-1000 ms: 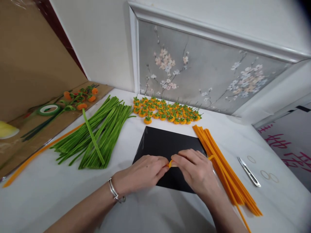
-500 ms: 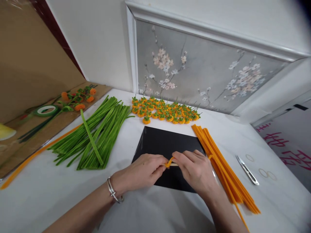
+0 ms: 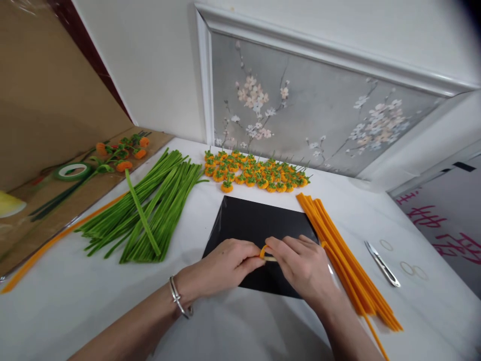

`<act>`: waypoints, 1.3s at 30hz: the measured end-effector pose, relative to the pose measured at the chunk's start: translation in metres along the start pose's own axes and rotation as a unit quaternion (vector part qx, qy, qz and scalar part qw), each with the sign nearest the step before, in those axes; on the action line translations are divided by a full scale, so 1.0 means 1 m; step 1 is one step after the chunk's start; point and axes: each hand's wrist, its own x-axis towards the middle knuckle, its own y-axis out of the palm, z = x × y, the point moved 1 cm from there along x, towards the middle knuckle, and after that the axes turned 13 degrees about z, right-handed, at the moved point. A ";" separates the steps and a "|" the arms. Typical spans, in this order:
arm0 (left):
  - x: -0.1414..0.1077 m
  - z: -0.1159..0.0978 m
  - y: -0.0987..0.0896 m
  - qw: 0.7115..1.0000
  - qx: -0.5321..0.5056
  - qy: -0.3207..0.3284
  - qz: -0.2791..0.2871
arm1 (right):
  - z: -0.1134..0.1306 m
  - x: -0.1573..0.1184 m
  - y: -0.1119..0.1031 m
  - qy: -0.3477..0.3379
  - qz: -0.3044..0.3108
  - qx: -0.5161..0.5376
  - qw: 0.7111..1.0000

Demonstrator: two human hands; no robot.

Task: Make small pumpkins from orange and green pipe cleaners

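Over a black mat [image 3: 259,220], my left hand [image 3: 229,260] pinches a thin pale stick [image 3: 269,258] and the end of an orange pipe cleaner [image 3: 263,250]. My right hand [image 3: 300,260] is closed on the same orange pipe cleaner, which curves around the stick between my fingertips. Part of both is hidden by my fingers. A bundle of orange pipe cleaners [image 3: 345,255] lies just right of my right hand. To the left of my left hand is a pile of green pipe cleaners [image 3: 150,210].
Many small orange-and-green pieces [image 3: 259,173] stand along the wall. A cutter [image 3: 382,263] and several thin rings [image 3: 407,268] lie at the right. Green tape [image 3: 72,171] and an orange-flowered stem [image 3: 124,166] are on the brown board [image 3: 90,190] at the left.
The orange pipe cleaner between my fingertips has shifted slightly around the stick. My hands have moved only a little; the other objects stay where they were.
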 end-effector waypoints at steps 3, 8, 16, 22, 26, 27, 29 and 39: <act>0.002 0.004 -0.002 1.000 -0.003 0.001 0.009 | -0.003 0.000 -0.005 -0.012 0.020 0.042 0.999; -0.001 0.005 -0.001 0.998 0.050 0.002 0.035 | -0.009 0.000 -0.011 -0.034 0.057 0.121 0.990; -0.005 -0.013 0.002 0.992 0.117 -0.015 0.046 | -0.028 0.005 -0.012 0.063 0.176 0.355 0.916; -0.006 -0.018 0.002 0.994 0.097 0.007 0.041 | -0.036 0.004 0.001 0.091 0.268 0.458 0.842; -0.006 -0.010 0.004 0.998 0.068 0.013 0.001 | -0.028 -0.001 0.012 0.084 0.318 0.420 0.846; -0.006 -0.007 0.004 0.998 0.069 0.009 -0.010 | -0.025 -0.002 0.013 0.085 0.320 0.403 0.853; -0.005 -0.003 0.003 0.996 0.079 -0.006 -0.030 | -0.019 -0.005 0.014 0.086 0.305 0.364 0.876; -0.001 0.006 -0.003 0.991 0.104 -0.061 -0.058 | 0.012 -0.006 0.006 0.038 0.303 0.175 0.936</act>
